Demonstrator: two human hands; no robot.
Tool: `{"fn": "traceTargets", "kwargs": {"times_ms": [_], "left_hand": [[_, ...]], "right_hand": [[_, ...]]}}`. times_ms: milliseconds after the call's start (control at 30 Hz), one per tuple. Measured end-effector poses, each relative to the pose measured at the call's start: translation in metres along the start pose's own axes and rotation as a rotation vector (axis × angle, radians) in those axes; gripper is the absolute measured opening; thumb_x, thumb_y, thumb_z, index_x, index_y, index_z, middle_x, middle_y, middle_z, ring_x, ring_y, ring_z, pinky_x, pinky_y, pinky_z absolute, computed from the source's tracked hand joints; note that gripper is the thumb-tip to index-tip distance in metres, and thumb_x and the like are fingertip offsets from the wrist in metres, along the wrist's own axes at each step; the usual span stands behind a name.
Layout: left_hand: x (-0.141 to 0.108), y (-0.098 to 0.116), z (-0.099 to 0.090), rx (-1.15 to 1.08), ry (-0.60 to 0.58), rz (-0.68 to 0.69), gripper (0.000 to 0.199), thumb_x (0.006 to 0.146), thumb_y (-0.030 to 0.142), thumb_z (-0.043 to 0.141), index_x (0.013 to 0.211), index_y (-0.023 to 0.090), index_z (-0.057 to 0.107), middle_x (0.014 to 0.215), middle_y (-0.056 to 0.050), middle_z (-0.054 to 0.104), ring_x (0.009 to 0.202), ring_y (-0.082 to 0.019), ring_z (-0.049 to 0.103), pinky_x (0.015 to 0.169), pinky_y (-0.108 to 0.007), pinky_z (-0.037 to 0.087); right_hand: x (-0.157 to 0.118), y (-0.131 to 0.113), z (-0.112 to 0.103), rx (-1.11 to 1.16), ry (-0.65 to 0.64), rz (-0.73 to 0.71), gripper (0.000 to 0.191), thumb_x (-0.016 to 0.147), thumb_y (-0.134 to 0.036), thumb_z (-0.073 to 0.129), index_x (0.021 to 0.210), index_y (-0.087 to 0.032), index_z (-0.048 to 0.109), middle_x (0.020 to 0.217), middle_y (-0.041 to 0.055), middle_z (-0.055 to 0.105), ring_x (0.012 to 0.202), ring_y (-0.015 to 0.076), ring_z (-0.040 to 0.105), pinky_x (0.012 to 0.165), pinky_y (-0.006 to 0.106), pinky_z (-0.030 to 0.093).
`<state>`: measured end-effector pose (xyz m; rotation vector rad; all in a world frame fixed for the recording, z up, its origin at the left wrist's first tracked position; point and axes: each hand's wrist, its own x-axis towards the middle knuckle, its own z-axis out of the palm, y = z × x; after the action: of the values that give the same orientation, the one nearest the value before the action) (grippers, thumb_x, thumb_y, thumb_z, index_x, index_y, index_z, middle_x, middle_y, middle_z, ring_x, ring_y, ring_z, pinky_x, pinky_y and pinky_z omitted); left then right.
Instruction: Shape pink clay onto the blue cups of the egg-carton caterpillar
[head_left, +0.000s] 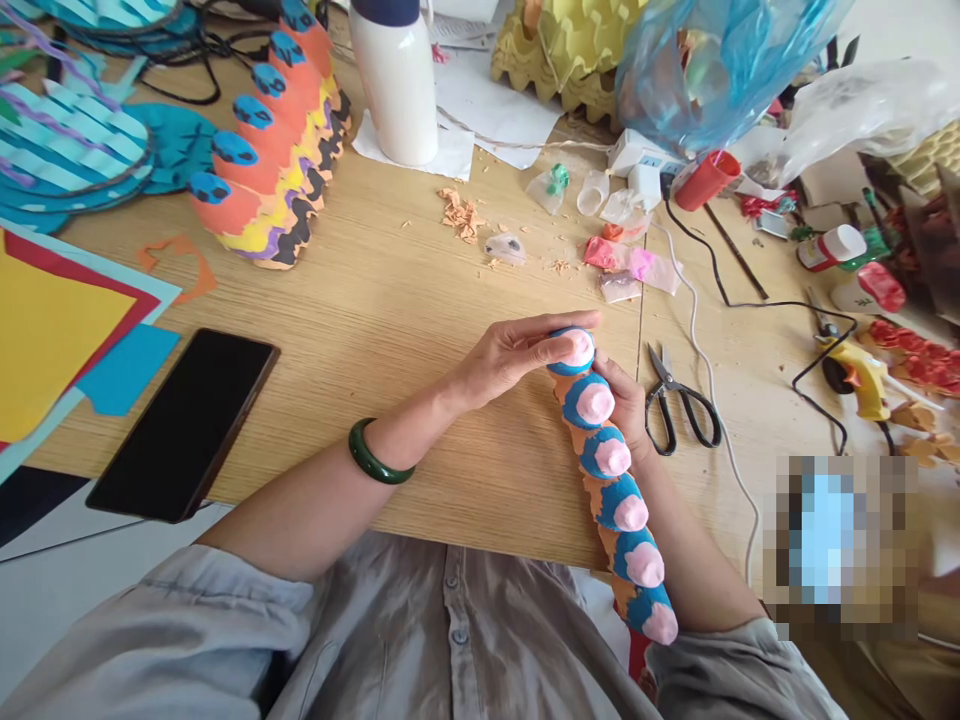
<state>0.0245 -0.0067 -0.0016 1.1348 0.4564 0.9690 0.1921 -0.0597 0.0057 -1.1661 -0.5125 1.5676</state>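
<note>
Both my hands hold a long strip of moulded egg-carton cups [609,480], painted blue and orange with pink tips. My left hand [517,352] curls over the far end, its fingers around the topmost pink tip. My right hand [622,402] grips the strip's side just below that end. The strip's near end reaches past the table edge, above my lap. A green bangle [381,452] circles my left wrist. Black-handled scissors [681,405] lie just beyond my right hand. Another painted cup strip [277,160] lies at the far left.
A black phone [184,425] and coloured paper sheets [52,340] lie left on the wooden table [390,300]. Ahead are a white bottle [394,90], paper scraps and a blue plastic bag [720,60]. A yellow glue gun [855,375] and cables lie right.
</note>
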Motion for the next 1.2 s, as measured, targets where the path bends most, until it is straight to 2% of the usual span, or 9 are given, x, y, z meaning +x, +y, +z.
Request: {"fn": "traceTargets", "kwargs": {"times_ms": [133, 267, 400, 533, 667, 767, 867, 967, 1200], "left_hand": [[-0.002, -0.004, 0.008, -0.143, -0.025, -0.033, 0.063, 0.094, 0.07, 0.072, 0.147, 0.035, 0.071, 0.149, -0.005, 0.074, 0.141, -0.032, 0.068, 0.116, -0.046, 0.054], [-0.001, -0.002, 0.012, -0.242, -0.05, -0.134, 0.06, 0.093, 0.064, 0.076, 0.143, 0.031, 0.073, 0.145, -0.008, 0.076, 0.144, -0.034, 0.065, 0.118, -0.049, 0.052], [0.0, 0.0, 0.011, -0.36, -0.066, -0.178, 0.058, 0.095, 0.065, 0.07, 0.138, 0.028, 0.076, 0.135, -0.009, 0.081, 0.137, -0.032, 0.07, 0.119, -0.049, 0.051], [0.0, -0.004, 0.009, -0.342, -0.025, -0.167, 0.05, 0.094, 0.052, 0.073, 0.134, 0.023, 0.078, 0.132, -0.009, 0.082, 0.133, -0.031, 0.072, 0.117, -0.046, 0.052], [-0.001, -0.001, 0.005, -0.238, 0.117, -0.139, 0.061, 0.096, 0.066, 0.069, 0.142, 0.025, 0.073, 0.141, -0.009, 0.078, 0.134, -0.031, 0.071, 0.113, -0.046, 0.055], [-0.001, 0.006, 0.0, -0.062, 0.091, -0.048, 0.062, 0.092, 0.057, 0.08, 0.145, 0.026, 0.072, 0.151, -0.009, 0.072, 0.142, -0.032, 0.066, 0.12, -0.045, 0.051], [0.0, 0.007, -0.004, 0.02, 0.052, -0.006, 0.056, 0.09, 0.047, 0.085, 0.14, 0.023, 0.076, 0.15, -0.011, 0.073, 0.146, -0.033, 0.064, 0.123, -0.046, 0.049], [0.001, 0.003, -0.005, -0.017, 0.052, -0.008, 0.055, 0.089, 0.043, 0.087, 0.139, 0.023, 0.077, 0.15, -0.012, 0.073, 0.149, -0.035, 0.062, 0.125, -0.048, 0.048], [0.003, -0.004, -0.005, -0.25, 0.056, -0.108, 0.065, 0.083, 0.036, 0.091, 0.145, 0.03, 0.071, 0.158, -0.009, 0.067, 0.146, -0.034, 0.065, 0.127, -0.053, 0.046]], "right_hand": [[0.0, 0.001, -0.001, 0.007, -0.058, 0.028, 0.022, 0.081, -0.046, 0.084, 0.084, -0.029, 0.071, 0.069, -0.0035, 0.066, 0.062, 0.0177, 0.06, 0.062, 0.036, 0.052], [-0.002, -0.004, 0.004, 0.032, -0.101, 0.034, 0.023, 0.077, -0.041, 0.085, 0.08, -0.025, 0.069, 0.066, -0.0047, 0.064, 0.057, 0.0135, 0.057, 0.056, 0.03, 0.051], [-0.002, -0.004, 0.005, 0.06, -0.153, 0.063, 0.032, 0.069, -0.041, 0.094, 0.076, -0.022, 0.07, 0.059, -0.0063, 0.058, 0.05, 0.0086, 0.048, 0.05, 0.025, 0.045], [0.0, 0.0, 0.003, 0.014, -0.142, 0.043, 0.032, 0.07, -0.042, 0.095, 0.076, -0.021, 0.071, 0.061, -0.0056, 0.057, 0.051, 0.0084, 0.045, 0.049, 0.024, 0.04], [0.001, -0.002, 0.004, -0.012, -0.1, 0.015, 0.036, 0.071, -0.046, 0.094, 0.072, -0.023, 0.067, 0.061, -0.0061, 0.051, 0.053, 0.01, 0.041, 0.048, 0.026, 0.036], [0.002, -0.003, 0.005, -0.043, -0.054, -0.043, 0.038, 0.073, -0.045, 0.093, 0.067, -0.022, 0.063, 0.062, -0.0057, 0.05, 0.055, 0.0091, 0.04, 0.051, 0.025, 0.035], [0.002, -0.003, 0.005, -0.065, -0.028, -0.074, 0.035, 0.074, -0.045, 0.091, 0.069, -0.022, 0.065, 0.065, -0.0049, 0.053, 0.057, 0.0094, 0.042, 0.053, 0.025, 0.037], [0.002, -0.003, 0.005, -0.096, -0.02, -0.078, 0.034, 0.075, -0.046, 0.089, 0.07, -0.022, 0.065, 0.065, -0.0047, 0.054, 0.057, 0.01, 0.041, 0.053, 0.026, 0.037], [0.003, -0.003, 0.003, -0.131, -0.026, -0.096, 0.036, 0.077, -0.048, 0.088, 0.07, -0.022, 0.064, 0.066, -0.0049, 0.054, 0.057, 0.0103, 0.041, 0.053, 0.027, 0.038]]}}
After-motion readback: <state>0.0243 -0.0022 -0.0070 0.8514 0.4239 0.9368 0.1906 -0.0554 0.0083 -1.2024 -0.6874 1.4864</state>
